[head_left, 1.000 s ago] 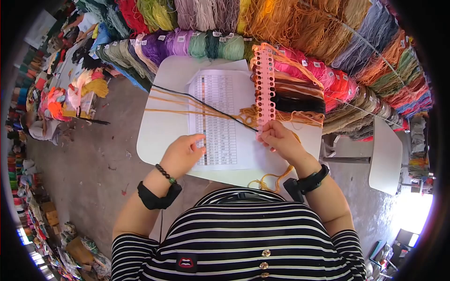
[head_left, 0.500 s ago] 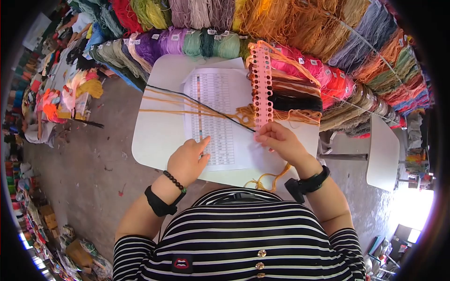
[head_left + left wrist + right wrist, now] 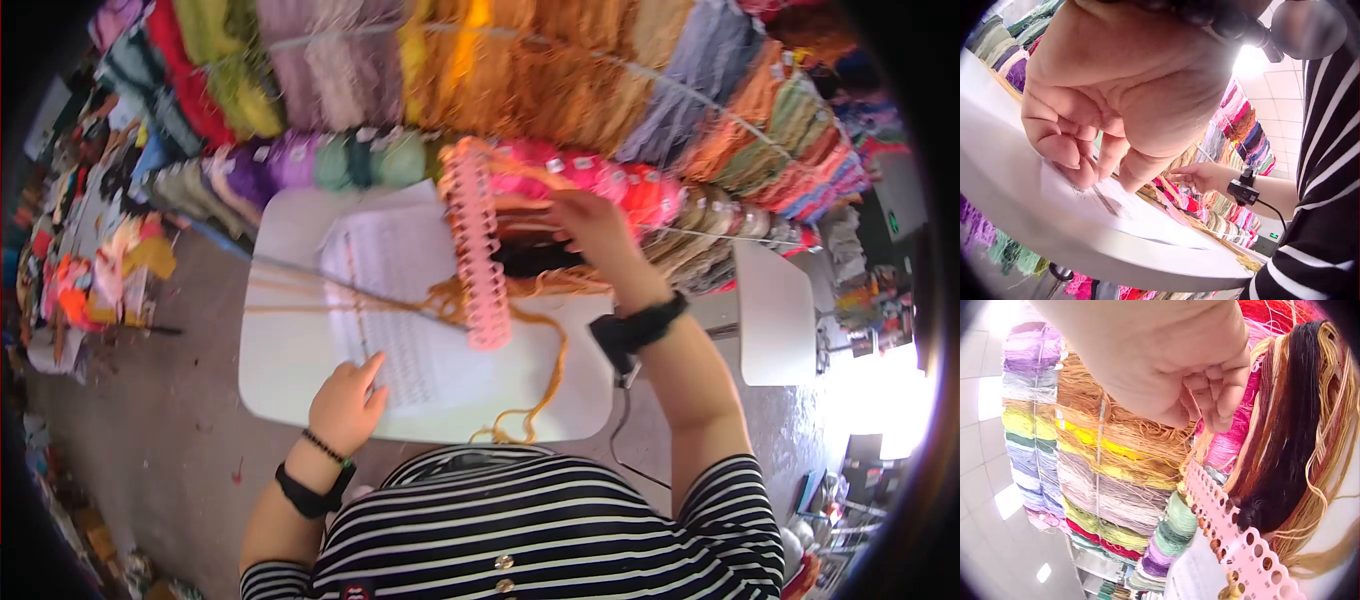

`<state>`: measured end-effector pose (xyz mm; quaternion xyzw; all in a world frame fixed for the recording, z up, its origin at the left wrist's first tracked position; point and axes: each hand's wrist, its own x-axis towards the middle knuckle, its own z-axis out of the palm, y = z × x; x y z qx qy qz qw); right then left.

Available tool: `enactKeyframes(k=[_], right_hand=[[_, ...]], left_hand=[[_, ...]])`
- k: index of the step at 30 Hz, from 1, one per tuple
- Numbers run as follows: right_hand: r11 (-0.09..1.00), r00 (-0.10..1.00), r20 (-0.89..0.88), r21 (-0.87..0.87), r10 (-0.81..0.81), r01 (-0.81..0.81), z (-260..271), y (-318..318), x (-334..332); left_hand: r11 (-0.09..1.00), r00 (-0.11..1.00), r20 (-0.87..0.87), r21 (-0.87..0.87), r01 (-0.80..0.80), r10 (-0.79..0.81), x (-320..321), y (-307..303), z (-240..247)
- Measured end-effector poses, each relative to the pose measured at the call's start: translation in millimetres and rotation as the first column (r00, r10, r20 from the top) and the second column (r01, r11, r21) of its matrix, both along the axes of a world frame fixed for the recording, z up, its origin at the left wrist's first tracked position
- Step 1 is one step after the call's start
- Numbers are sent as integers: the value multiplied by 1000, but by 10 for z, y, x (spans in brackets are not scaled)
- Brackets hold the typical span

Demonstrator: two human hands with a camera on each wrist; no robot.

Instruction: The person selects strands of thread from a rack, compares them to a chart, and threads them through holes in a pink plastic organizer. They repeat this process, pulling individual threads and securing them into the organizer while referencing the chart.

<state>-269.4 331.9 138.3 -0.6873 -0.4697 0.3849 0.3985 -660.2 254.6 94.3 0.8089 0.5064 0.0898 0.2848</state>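
My left hand (image 3: pixel 345 405) points with its index finger at the printed sheet (image 3: pixel 410 340) on the white table; its other fingers bend in toward the palm in the left wrist view. A pink strip with rows of round holes (image 3: pixel 482 285) lies beside the sheet, with thread bundles tied through it. Its black threads (image 3: pixel 1294 425) and brown threads (image 3: pixel 1266 437) spread to the right. My right hand (image 3: pixel 598 235) hovers over the far end of these threads, off the strip, fingers loosely bent near peach strands. A dark strand (image 3: pixel 345 285) crosses the sheet from the strip.
Racks of coloured yarn skeins (image 3: pixel 560 85) rise behind the white table (image 3: pixel 275 370). A mustard strand (image 3: pixel 560 350) trails to the table's front edge. A second white table (image 3: pixel 775 320) stands at the right, and heaps of yarn (image 3: pixel 125 270) lie at the left.
My right hand has let go of the strip's near end and moved up and right over the threads. My left hand keeps pointing at the sheet. The head view has shifted.
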Motion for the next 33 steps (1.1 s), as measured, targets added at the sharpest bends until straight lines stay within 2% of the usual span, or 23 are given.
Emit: enactKeyframes(k=[2, 4, 8, 11, 12, 13, 15, 16, 19, 20, 21, 23, 26, 29, 33], right_hand=[[1000, 989, 150, 10, -10, 8, -355, 277, 129], [995, 973, 230, 96, 2, -25, -429, 417, 114], [955, 941, 335, 257, 54, -146, -358, 593, -117], [897, 895, 415, 317, 161, -309, -122, 727, -471], [886, 858, 467, 279, 211, -370, -65, 806, -571], [853, 761, 608, 254, 225, -456, -56, 869, -661], [784, 505, 837, 164, 211, -598, -37, 971, -800], [836, 424, 867, 14, 263, -548, 40, 923, -867], [819, 478, 878, 267, 11, -508, -497, 928, -801], [870, 414, 904, 121, 102, -477, -439, 809, -809], [887, 422, 894, 67, 149, -456, -410, 707, -806], [909, 443, 862, -48, 248, -415, -391, 490, -782], [940, 535, 782, -194, 320, -279, -382, 179, -664], [966, 578, 810, 68, 93, -249, -717, 5, -339], [940, 567, 809, 53, 157, -336, -589, 51, -9]], left_hand=[[1000, 1000, 20, 20, 2, -3, 26, -2, 17], [1000, 999, 39, 29, 4, -5, 43, -13, 9], [1000, 998, 62, 19, 9, -10, 47, 15, -3], [1000, 999, 44, -25, 8, -7, 45, 7, 30], [1000, 999, 42, -25, 11, -10, 45, 11, 14], [1000, 999, 41, -25, 16, -15, 50, 19, 8], [999, 998, 56, -38, -6, 8, 67, 16, 14], [999, 998, 65, -44, -14, 17, 72, 19, 13], [998, 998, 55, -49, -28, 31, 67, 29, 15], [999, 999, 38, -51, -5, 7, 65, 38, 20], [998, 1000, 20, -55, 17, -16, 63, 39, 30], [996, 997, -8, -48, 74, -75, 79, 16, 26], [985, 985, -24, -30, 171, -172, 168, -48, 0], [971, 972, -15, -59, 233, -234, 343, -154, -50], [963, 966, -19, -86, 255, -258, 679, -256, 10]])
